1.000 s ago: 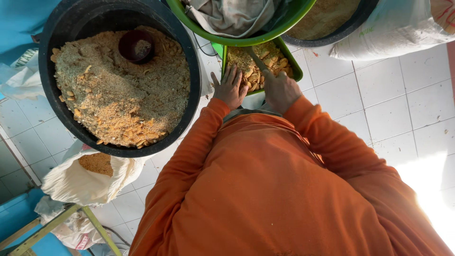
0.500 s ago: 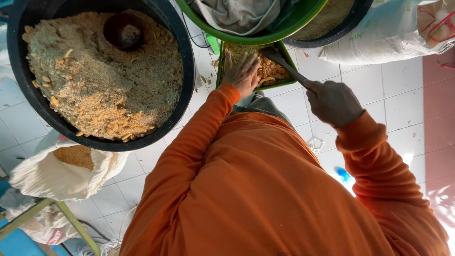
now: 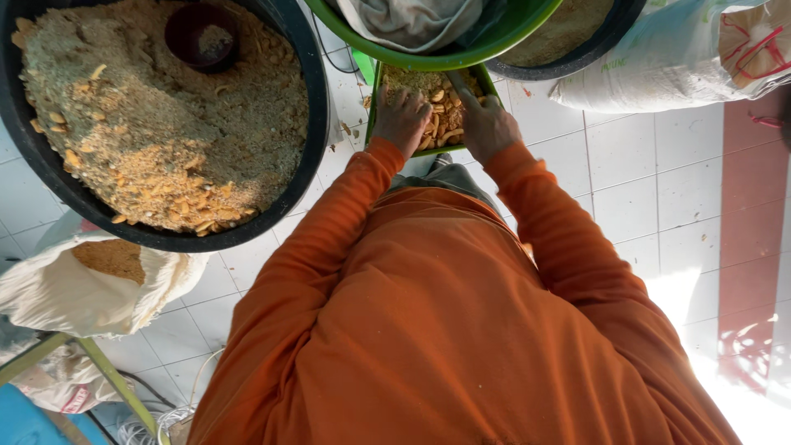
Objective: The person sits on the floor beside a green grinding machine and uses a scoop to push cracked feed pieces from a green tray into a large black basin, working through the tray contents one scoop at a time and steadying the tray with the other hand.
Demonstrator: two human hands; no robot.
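A small green tray [image 3: 372, 103] on the white tiled floor holds a tan mix of meal and pale flakes [image 3: 441, 111]. Both my hands reach into it from orange sleeves. My left hand [image 3: 401, 117] lies on the mix at the tray's left side, fingers spread and holding nothing. At the tray's right side my right hand [image 3: 488, 125] is closed around a thin grey tool [image 3: 458, 84] that points into the mix. A green basin hides the far end of the tray.
A big black tub [image 3: 318, 124] of the same mix, with a maroon bowl [image 3: 202, 33] in it, stands to the left. The green basin [image 3: 437, 59] holds grey cloth. A second black tub [image 3: 577, 56] and white sacks [image 3: 659, 70] [image 3: 49, 292] stand around.
My right hand, drawn back to the right of the tray half a second ago, has returned into the tray beside my left hand. The view has shifted slightly.
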